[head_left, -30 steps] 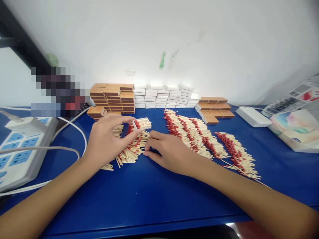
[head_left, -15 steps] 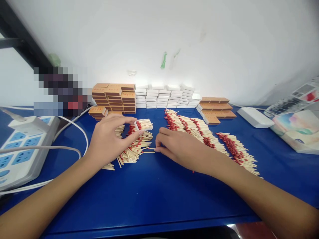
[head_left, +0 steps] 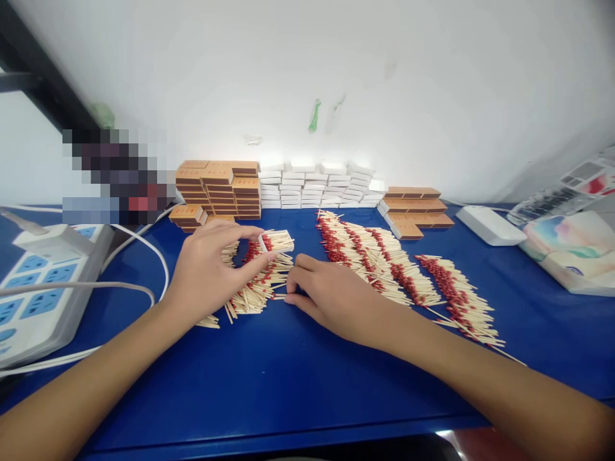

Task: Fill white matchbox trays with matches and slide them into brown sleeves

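Note:
My left hand (head_left: 204,269) holds a small white matchbox tray (head_left: 289,247) between thumb and fingers, raised above a pile of matchsticks (head_left: 254,298). Red-headed matches (head_left: 276,241) lie inside the tray. Lower and to the right, my right hand (head_left: 331,294) is at the blue tabletop, thumb and fingers closed in a pinch. A loose matchstick (head_left: 279,296) reaches into its fingertips; its other end points at the left pile. The right hand's inner fingers are partly hidden.
Against the wall stand stacked brown matchboxes (head_left: 218,186), white trays (head_left: 307,186) and more brown boxes (head_left: 416,208). Rows of matches (head_left: 369,256) lie right. A power strip (head_left: 62,275) with cables is left; a white box (head_left: 491,225) and tissue pack (head_left: 571,250) are right.
My right hand has moved a little left and towards me, closer to the left match pile. My left hand keeps the tray almost in the same place.

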Action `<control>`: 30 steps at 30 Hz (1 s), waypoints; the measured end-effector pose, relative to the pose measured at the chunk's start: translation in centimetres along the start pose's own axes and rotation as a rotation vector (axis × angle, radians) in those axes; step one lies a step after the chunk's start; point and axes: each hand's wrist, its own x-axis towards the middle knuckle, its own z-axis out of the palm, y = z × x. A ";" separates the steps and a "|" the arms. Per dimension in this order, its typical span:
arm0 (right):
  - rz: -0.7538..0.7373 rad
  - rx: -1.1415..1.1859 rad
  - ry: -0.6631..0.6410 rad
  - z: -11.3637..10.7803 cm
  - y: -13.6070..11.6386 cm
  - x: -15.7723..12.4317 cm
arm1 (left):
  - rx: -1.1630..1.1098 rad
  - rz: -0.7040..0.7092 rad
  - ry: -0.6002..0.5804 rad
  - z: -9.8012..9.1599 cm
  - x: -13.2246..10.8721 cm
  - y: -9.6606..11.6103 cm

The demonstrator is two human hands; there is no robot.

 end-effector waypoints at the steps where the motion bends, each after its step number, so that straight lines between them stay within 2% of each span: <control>1: 0.001 -0.007 -0.016 0.0 0.0 0.0 | 0.002 0.000 0.000 0.0 0.0 0.0; 5: -0.002 -0.043 -0.058 -0.4 0.2 0.1 | 0.001 0.001 -0.006 0.0 0.0 -0.1; 8: 0.000 -0.026 -0.037 -1.1 0.5 0.1 | -0.001 0.016 -0.008 0.1 0.1 -0.1; 10: 0.012 0.013 0.026 -1.8 0.8 0.1 | 0.002 0.043 0.001 0.1 0.1 -0.1; 14: 0.050 0.084 0.270 -2.8 1.5 0.3 | -0.012 0.102 -0.027 0.2 0.0 0.3; 16: 0.045 0.101 0.346 -2.9 1.8 0.3 | -0.038 0.112 -0.047 0.2 -0.2 0.7; 25: -0.002 0.064 0.330 -2.3 2.0 0.3 | -0.102 0.101 -0.081 0.3 -0.8 1.5; 30: -0.024 0.100 0.413 -2.4 2.1 0.4 | -0.087 0.120 -0.047 0.3 -0.6 1.3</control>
